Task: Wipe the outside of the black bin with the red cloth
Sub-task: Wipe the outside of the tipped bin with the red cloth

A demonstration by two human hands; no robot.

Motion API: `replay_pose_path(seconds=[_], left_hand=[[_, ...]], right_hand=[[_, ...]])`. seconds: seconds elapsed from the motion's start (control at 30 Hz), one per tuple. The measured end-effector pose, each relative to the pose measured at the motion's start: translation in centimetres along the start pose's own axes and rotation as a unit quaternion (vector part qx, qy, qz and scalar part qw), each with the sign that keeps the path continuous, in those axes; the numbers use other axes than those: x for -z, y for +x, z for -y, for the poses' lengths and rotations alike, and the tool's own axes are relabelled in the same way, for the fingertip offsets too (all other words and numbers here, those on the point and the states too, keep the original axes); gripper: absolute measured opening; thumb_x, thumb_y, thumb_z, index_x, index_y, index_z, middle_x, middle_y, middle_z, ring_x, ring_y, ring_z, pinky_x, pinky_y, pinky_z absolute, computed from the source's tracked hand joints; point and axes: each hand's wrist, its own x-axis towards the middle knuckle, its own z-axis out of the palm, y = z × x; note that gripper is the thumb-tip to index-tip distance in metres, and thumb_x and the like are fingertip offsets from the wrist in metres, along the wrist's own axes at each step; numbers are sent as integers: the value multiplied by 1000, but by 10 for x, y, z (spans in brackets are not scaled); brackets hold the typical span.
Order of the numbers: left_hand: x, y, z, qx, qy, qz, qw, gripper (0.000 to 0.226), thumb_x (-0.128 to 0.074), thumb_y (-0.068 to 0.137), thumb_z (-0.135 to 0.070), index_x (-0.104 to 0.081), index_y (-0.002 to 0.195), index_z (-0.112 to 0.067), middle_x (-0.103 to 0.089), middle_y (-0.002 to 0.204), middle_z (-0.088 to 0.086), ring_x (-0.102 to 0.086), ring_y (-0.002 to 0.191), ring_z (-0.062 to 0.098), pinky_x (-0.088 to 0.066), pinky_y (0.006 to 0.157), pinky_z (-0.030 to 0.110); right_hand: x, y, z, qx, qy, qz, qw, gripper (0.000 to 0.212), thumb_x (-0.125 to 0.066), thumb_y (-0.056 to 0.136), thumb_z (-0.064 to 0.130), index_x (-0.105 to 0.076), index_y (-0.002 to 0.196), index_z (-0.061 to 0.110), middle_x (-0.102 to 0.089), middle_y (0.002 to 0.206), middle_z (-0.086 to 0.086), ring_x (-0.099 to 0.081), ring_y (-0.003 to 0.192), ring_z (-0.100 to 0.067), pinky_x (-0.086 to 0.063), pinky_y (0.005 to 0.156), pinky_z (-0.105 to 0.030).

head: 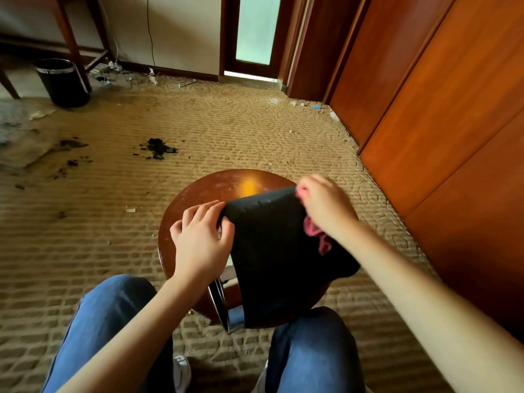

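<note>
The black bin (272,251) lies on its side on a small round wooden table (215,188), its base pointing away from me and its metal-rimmed mouth toward my knees. My left hand (201,236) presses on the bin's left side, fingers curled at the base edge. My right hand (323,205) rests on the bin's upper right side, closed over the red cloth (317,234), which bunches out beneath the palm against the bin's wall.
A second black bin (62,82) stands on the carpet far left beside a wooden table leg. Dark debris (157,148) lies scattered on the tan carpet ahead. Wooden cupboard doors (442,114) line the right side. My knees in blue jeans flank the small table.
</note>
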Motion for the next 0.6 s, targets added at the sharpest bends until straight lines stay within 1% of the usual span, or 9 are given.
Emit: replay_pose_path(seconds=[0.07, 0.17, 0.23, 0.3, 0.33, 0.4, 0.47, 0.5, 0.6], left_hand=[[1, 0, -1, -3, -4, -2, 1000, 58, -27, 83, -43, -57, 129, -23, -54, 135, -9, -34, 129, 10, -18, 100, 31], [0, -1, 0, -4, -10, -4, 1000, 61, -25, 82, -45, -57, 130, -22, -54, 135, -8, -33, 129, 11, -20, 101, 34], [-1, -2, 0, -11, -17, -8, 1000, 67, -19, 80, -48, -56, 130, -22, -53, 136, -7, -33, 128, 12, -21, 100, 34], [0, -4, 0, -5, -36, -11, 999, 69, -18, 80, -46, -53, 134, -22, -48, 142, -6, -30, 131, 13, -21, 102, 35], [-1, -6, 1, 14, -57, -11, 998, 68, -20, 81, -43, -47, 139, -23, -41, 148, -6, -27, 134, 14, -20, 105, 37], [-2, -9, 0, 97, -126, -10, 987, 67, -21, 84, -39, -34, 147, -21, -27, 156, -4, -20, 140, 17, -15, 111, 41], [-1, -10, -2, 192, -190, -10, 963, 61, -23, 93, -42, -29, 148, -15, -24, 157, 2, -17, 142, 22, -14, 114, 47], [0, -10, -4, 226, -212, -7, 951, 55, -25, 99, -40, -29, 147, -15, -25, 157, 3, -17, 142, 23, -14, 114, 48], [2, -12, -14, 261, -268, 4, 927, 43, -28, 103, -32, -37, 142, -18, -33, 152, 4, -20, 141, 21, -16, 112, 45]], right_hand=[[10, 11, -27, -82, -29, 7, 996, 15, -46, 93, 9, -59, 92, 16, -56, 103, -4, -55, 95, -30, -37, 69, -32], [8, 11, -6, -109, -56, -5, 992, 17, -47, 90, 4, -58, 101, 10, -55, 110, -10, -54, 100, -32, -39, 75, -33], [1, 4, 35, -72, -26, -16, 997, 20, -47, 88, 3, -58, 103, 10, -56, 109, -11, -54, 98, -31, -37, 74, -30], [-11, -8, 87, 2, 34, -9, 999, 18, -48, 89, 6, -61, 101, 11, -59, 105, -11, -55, 95, -31, -38, 73, -31], [-18, -14, 110, 37, 75, -4, 997, 16, -49, 90, 9, -62, 100, 10, -60, 101, -12, -56, 93, -32, -39, 74, -34], [-24, -20, 138, 68, 165, -1, 984, 16, -49, 94, 13, -63, 97, 7, -62, 95, -13, -58, 89, -33, -41, 74, -37], [-23, -23, 134, 78, 229, -5, 970, 17, -49, 95, 13, -64, 97, 7, -65, 92, -11, -59, 87, -30, -41, 74, -34], [-22, -28, 125, 104, 238, -2, 966, 16, -50, 94, 12, -64, 100, 7, -65, 93, -9, -59, 87, -28, -42, 75, -32], [-18, -52, 99, 211, 165, -5, 964, 22, -54, 91, 12, -65, 110, 12, -65, 104, -4, -55, 92, -23, -41, 84, -30]])
